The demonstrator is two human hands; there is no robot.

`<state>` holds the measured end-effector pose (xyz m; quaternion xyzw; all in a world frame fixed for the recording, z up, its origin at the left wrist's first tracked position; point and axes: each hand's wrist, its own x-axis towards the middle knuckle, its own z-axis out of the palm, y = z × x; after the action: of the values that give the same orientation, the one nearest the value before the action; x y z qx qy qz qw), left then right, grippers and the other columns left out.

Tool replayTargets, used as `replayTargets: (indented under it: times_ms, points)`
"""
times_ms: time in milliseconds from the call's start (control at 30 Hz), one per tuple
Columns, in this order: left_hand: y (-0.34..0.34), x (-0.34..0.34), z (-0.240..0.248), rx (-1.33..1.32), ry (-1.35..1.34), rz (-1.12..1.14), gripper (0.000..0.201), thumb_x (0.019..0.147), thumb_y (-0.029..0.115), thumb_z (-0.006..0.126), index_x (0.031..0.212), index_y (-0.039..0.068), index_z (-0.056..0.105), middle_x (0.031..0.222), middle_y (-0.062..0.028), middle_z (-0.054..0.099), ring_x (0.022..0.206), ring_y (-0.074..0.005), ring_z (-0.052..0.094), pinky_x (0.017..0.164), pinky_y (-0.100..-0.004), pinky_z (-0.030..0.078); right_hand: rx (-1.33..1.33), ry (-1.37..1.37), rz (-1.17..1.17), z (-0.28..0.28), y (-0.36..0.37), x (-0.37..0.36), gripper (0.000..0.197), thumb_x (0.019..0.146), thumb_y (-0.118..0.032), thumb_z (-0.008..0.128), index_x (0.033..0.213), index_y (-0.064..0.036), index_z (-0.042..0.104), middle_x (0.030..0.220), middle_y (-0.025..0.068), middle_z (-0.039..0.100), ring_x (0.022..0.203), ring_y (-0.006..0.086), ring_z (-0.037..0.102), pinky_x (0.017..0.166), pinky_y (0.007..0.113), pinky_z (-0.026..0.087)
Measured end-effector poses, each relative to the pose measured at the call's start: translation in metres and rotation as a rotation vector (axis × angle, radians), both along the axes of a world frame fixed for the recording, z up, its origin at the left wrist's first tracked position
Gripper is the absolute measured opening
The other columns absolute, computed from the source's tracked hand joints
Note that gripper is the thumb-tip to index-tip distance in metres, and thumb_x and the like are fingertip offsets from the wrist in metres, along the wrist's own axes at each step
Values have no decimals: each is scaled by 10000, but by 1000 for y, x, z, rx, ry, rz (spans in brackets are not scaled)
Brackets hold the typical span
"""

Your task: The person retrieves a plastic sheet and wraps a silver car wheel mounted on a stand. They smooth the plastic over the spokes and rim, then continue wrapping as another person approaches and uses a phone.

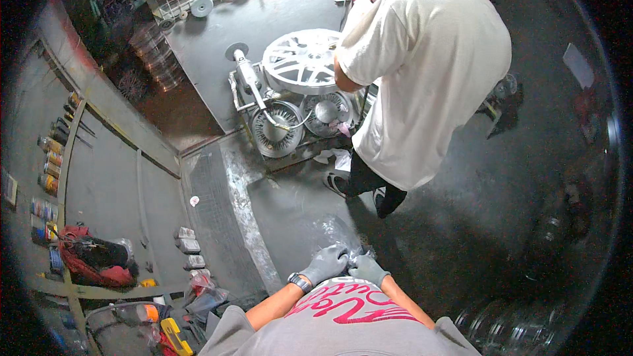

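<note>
Close to my body, both my hands wear grey work gloves. My left hand (pixel 328 263), with a watch (pixel 301 282) at its wrist, is closed on crumpled clear plastic film (pixel 356 250). Right beside it, my right hand (pixel 368 269) is closed on the same plastic; its fingertips are partly hidden. The film looks like a thin bag, and part of it spreads beyond my knuckles over the dark floor. Whether anything is inside it I cannot tell.
A co-worker (pixel 428 72) in a pale shirt stands ahead at a bench carrying a wheel rim (pixel 306 59) and a grinder (pixel 247 76). Cans (pixel 49 165) line the left wall shelf near a red bag (pixel 99 257). More rims (pixel 504 326) lie at lower right.
</note>
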<state>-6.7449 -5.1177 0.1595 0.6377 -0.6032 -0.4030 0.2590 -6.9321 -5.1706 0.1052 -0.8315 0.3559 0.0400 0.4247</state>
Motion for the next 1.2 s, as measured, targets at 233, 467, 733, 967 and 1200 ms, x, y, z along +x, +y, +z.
replayTargets:
  times_ms: [233,467,733,967,1200]
  points:
    - [0,2,-1,34,-1,1,306,886,224,490,1039,21,660,1055,-268,647,1010,-435,620,881,-504,482,25,-37,-20,4,0,2,236,788,-212,608,843,8,676,821,272,643,766,425,640,706,508,475]
    - [-1,5,8,55,-22,11,302,889,233,485,1059,47,654,1061,-246,650,1001,-427,624,879,-501,481,49,1,-12,4,-6,4,244,790,-214,629,891,5,670,842,280,639,782,431,640,687,490,476]
    - [-3,7,9,77,-4,13,307,886,244,486,1053,48,654,1066,-247,648,1007,-427,620,878,-504,474,-6,-25,-2,-9,-8,1,236,794,-207,626,902,-4,674,848,276,645,799,435,641,702,488,481]
    - [-3,7,9,67,-3,3,311,882,238,487,1047,36,657,1066,-266,646,1014,-431,619,884,-508,470,-13,-22,20,-10,-9,1,231,791,-201,632,916,-12,673,858,268,652,800,433,639,702,488,482]
    - [-4,9,9,92,-18,5,307,882,235,484,1041,39,659,1061,-258,651,1012,-426,623,880,-506,474,36,13,-8,6,-10,8,309,770,-266,605,868,18,679,876,280,663,846,435,649,766,510,498]
